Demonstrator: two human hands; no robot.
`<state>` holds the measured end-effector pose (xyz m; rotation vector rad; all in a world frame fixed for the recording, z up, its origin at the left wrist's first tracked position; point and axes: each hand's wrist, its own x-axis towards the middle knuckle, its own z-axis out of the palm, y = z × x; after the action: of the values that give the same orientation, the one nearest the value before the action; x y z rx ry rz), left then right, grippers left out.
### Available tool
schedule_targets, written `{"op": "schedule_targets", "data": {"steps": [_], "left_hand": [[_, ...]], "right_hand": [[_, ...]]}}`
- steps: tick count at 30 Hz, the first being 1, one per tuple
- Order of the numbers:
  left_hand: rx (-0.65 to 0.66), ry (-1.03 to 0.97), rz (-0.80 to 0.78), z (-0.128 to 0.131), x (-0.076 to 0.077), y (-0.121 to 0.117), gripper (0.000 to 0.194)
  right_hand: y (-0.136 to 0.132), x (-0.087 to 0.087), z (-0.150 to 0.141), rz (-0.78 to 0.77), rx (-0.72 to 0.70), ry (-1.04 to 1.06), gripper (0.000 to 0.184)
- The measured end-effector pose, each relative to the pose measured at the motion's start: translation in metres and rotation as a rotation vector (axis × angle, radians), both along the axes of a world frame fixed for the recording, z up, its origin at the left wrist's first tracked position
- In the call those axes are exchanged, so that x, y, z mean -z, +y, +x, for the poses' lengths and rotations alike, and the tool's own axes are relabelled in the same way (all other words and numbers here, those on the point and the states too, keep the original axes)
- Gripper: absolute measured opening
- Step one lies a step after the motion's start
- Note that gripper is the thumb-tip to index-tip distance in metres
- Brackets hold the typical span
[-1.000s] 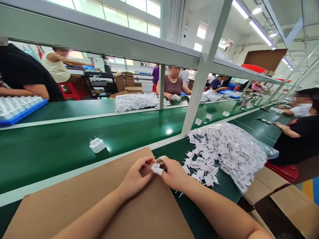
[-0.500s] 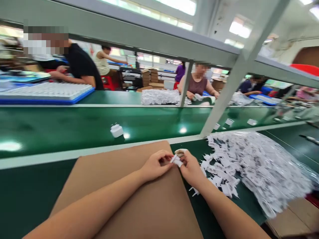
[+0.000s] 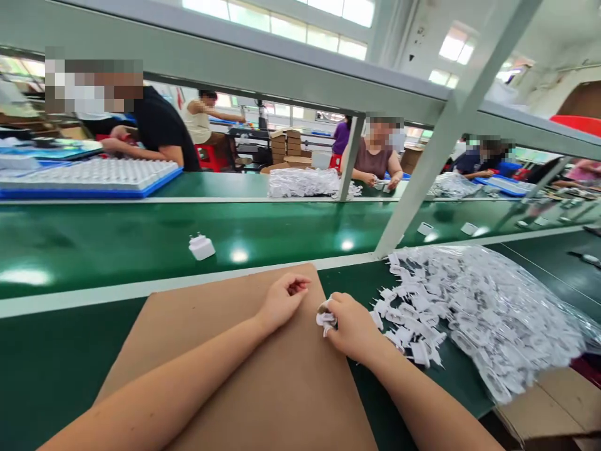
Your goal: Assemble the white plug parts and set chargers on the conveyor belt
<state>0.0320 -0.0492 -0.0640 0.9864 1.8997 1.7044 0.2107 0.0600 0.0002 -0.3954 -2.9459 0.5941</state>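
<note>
My right hand point(image 3: 350, 322) grips a white plastic plug piece point(image 3: 325, 318) between thumb and fingers, over the right edge of a brown cardboard sheet point(image 3: 225, 357). A finger of this hand seems to have a worn-looking cover on it. To the left and apart from it, my left hand point(image 3: 284, 300) hovers above the cardboard, fingers curled in toward the thumb, with nothing visible in them. Right of my right hand lies a loose heap of white plug pieces with pins point(image 3: 413, 326), spilling from a clear plastic bag point(image 3: 511, 313) full of more.
Beyond the cardboard runs a green conveyor belt point(image 3: 117, 238) carrying a white charger point(image 3: 201, 247) and several white pieces farther right. A slanted metal post point(image 3: 422, 169) and overhead beam stand ahead. Co-workers sit across the belt, near a blue tray point(image 3: 159, 183). A cardboard box point(image 3: 549, 401) is lower right.
My hands have parted: the left has let go of the white piece and drawn left, and the right keeps it, slightly lower. The charger on the belt has shifted left.
</note>
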Motion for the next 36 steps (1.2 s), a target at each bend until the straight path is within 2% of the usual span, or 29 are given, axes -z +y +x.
{"op": "schedule_targets", "data": {"steps": [3, 8, 23, 27, 31, 36], "left_hand": [[-0.004, -0.122, -0.030, -0.001, 0.000, 0.001, 0.039], [0.005, -0.212, -0.025, 0.002, -0.004, 0.001, 0.048], [0.060, -0.028, -0.055, 0.001, 0.000, 0.000, 0.038], [0.073, 0.023, -0.080, 0.001, -0.003, -0.001, 0.035], [0.073, 0.063, -0.117, 0.002, -0.005, -0.003, 0.035], [0.039, 0.073, -0.159, 0.002, -0.001, -0.005, 0.041]], "right_hand": [[0.000, 0.001, 0.000, 0.008, 0.007, -0.095, 0.027], [0.000, 0.004, -0.001, 0.034, -0.006, -0.095, 0.031], [-0.002, 0.010, -0.006, 0.020, 0.008, -0.055, 0.029], [-0.003, 0.010, -0.007, 0.055, -0.024, -0.055, 0.035], [-0.005, 0.007, -0.006, 0.064, -0.039, -0.095, 0.029], [-0.011, -0.001, -0.002, 0.101, -0.055, -0.146, 0.023]]}}
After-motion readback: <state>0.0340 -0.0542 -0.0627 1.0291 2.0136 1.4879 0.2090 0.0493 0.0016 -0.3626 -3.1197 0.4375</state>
